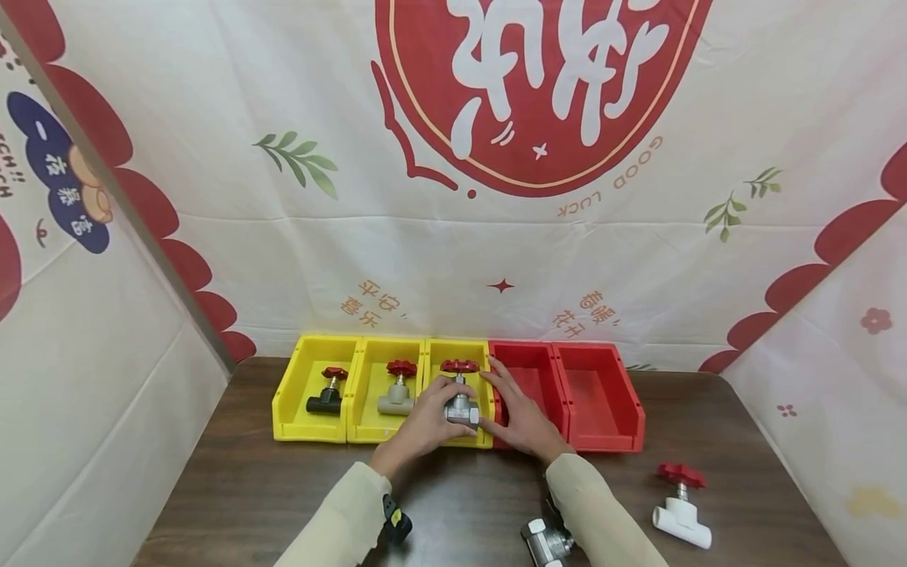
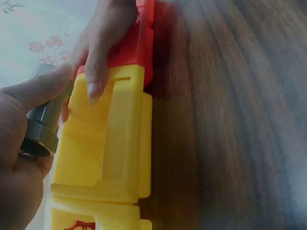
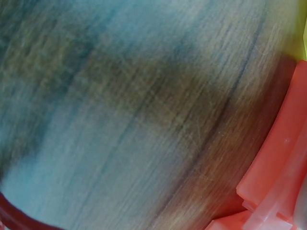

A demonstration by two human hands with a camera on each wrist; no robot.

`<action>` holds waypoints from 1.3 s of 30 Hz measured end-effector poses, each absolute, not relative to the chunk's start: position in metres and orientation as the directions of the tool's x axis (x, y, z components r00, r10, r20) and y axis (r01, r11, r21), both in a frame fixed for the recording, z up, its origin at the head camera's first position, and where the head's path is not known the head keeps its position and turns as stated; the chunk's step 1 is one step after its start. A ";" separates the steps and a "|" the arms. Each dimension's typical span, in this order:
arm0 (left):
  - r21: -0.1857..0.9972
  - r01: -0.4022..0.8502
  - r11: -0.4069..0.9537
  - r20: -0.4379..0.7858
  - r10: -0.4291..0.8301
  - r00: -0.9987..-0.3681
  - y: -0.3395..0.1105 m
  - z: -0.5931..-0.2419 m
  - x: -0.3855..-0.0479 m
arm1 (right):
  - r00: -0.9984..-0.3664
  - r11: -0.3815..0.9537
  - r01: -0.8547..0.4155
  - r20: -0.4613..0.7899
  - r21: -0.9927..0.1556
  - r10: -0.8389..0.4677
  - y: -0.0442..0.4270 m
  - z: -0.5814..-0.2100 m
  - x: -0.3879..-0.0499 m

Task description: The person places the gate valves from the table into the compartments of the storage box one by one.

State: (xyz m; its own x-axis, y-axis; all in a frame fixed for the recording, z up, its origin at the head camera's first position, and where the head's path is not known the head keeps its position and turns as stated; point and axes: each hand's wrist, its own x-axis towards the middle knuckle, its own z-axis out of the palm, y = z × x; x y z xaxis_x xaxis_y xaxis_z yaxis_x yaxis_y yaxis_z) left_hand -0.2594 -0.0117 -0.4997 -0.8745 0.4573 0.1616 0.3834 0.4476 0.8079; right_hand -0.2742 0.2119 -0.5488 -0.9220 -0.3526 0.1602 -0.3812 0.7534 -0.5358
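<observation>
My left hand point(image 1: 428, 413) grips a silver metal valve point(image 1: 462, 412) with a red handwheel over the rightmost yellow bin point(image 1: 435, 354). In the left wrist view the thumb and fingers close round the metal body point(image 2: 44, 120), held above the bin. My right hand point(image 1: 524, 417) is just right of the valve, across the border of the yellow bin and the neighbouring red bin point(image 1: 598, 402). Its fingers are extended and hold nothing; whether they touch the valve or the bin wall, I cannot tell. The right wrist view shows mostly wooden tabletop.
A black valve point(image 1: 326, 399) and a grey valve point(image 1: 397, 398) lie in the other two yellow bins. On the table are a white valve point(image 1: 682, 516) at right, a second metal valve point(image 1: 546, 543) partly behind the right sleeve, and a black piece point(image 1: 398, 526) by the left sleeve.
</observation>
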 end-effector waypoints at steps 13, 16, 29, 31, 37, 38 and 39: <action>0.788 0.327 0.522 0.094 0.423 -0.901 -0.003 -0.499 -0.282 | -0.937 0.773 -0.345 0.142 -0.532 -0.320 0.210 -0.547 -0.273; 0.780 0.304 0.546 0.070 0.408 -0.910 0.000 -0.498 -0.285 | -0.938 0.775 -0.341 0.136 -0.532 -0.319 0.209 -0.548 -0.273; 0.747 0.246 0.618 0.009 0.361 -0.933 0.017 -0.496 -0.296 | -0.934 0.767 -0.352 0.148 -0.537 -0.325 0.212 -0.550 -0.274; 0.744 0.238 0.624 0.004 0.352 -0.936 0.018 -0.497 -0.296 | -0.932 0.761 -0.357 0.154 -0.541 -0.328 0.212 -0.550 -0.275; 0.760 0.217 0.612 0.005 0.330 -0.944 0.022 -0.499 -0.298 | -0.925 0.751 -0.374 0.158 -0.544 -0.346 0.212 -0.551 -0.277; 0.765 0.211 0.608 0.003 0.325 -0.946 0.022 -0.499 -0.298 | -0.925 0.752 -0.374 0.157 -0.543 -0.347 0.212 -0.551 -0.277; 0.768 0.208 0.606 0.002 0.323 -0.946 0.023 -0.500 -0.299 | -0.926 0.753 -0.372 0.154 -0.542 -0.346 0.212 -0.551 -0.276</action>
